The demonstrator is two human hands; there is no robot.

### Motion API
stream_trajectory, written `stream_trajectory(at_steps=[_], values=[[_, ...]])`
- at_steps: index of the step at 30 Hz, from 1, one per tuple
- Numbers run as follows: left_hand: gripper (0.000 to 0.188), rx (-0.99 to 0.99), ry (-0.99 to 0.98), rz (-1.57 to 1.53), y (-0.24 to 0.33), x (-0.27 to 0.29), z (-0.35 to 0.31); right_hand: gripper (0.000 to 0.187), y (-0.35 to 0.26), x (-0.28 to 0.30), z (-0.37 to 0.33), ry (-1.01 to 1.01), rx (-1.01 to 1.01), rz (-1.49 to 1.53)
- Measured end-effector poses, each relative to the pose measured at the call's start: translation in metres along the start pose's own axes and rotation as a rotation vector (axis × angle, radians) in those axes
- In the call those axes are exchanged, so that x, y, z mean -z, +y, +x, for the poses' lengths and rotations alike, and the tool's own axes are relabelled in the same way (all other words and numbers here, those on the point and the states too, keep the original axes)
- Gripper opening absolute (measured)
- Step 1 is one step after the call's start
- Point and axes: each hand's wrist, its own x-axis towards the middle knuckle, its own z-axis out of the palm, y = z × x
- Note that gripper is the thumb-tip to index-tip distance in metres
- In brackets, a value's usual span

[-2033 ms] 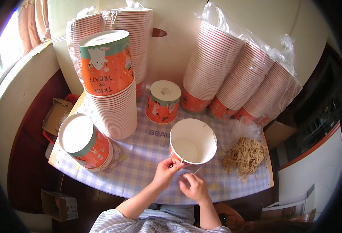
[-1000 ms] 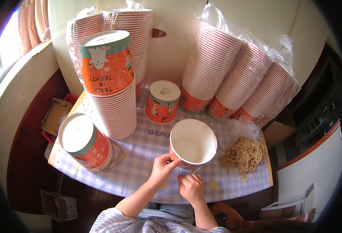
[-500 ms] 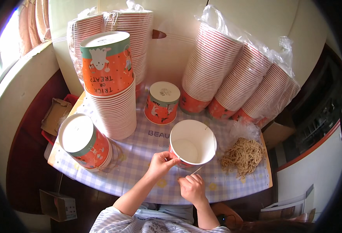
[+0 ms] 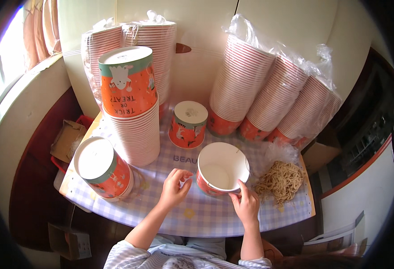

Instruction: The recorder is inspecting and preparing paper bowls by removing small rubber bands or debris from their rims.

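Note:
An orange paper bucket (image 4: 223,163) with a white inside stands upright on the table in front of me, its mouth facing up. My right hand (image 4: 245,202) pinches its near right rim, thumb outside and fingers over the edge. Short bits of thin cord show at the rim, near left and far right. Just left of the bucket, my left hand (image 4: 175,187) hovers apart from it, with fingers loosely bent, thumb apart, and nothing visible in them. To the right lies a heap of tan cords (image 4: 281,181), partly beside a clear plastic bag (image 4: 283,151).
Behind stands an upside-down bucket (image 4: 188,125). At left rise a tall stack of upturned buckets (image 4: 134,134) and a shorter one (image 4: 105,172). Plastic-wrapped bucket stacks (image 4: 244,85) line the back. A checked cloth (image 4: 161,219) covers the table.
My left hand has let go of the bucket's rim and drawn left. My right hand has moved from the cord below the rim up to the bucket's near right rim.

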Motion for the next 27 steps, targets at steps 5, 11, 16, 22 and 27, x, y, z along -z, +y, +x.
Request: stream_trajectory(at_steps=[5,11,16,22,27], values=[[0.03,-0.068,-0.025,0.126,0.013,0.025,-0.004,0.018,-0.006,0.011,0.012,0.034,0.158,0.028],[0.049,-0.181,-0.274,0.021,0.05,0.09,-0.019,0.011,-0.036,0.047,0.02,-0.193,0.131,0.661],[0.015,-0.307,-0.354,-0.032,0.055,0.145,-0.04,0.006,-0.065,0.036,0.029,-0.341,0.027,1.107],[0.021,0.024,0.2,0.002,0.056,0.211,-0.066,0.027,-0.137,0.026,0.069,-0.458,0.007,1.144],[0.024,0.154,0.348,-0.411,0.042,0.268,-0.031,0.029,-0.176,0.005,0.11,-0.415,0.097,1.227]])
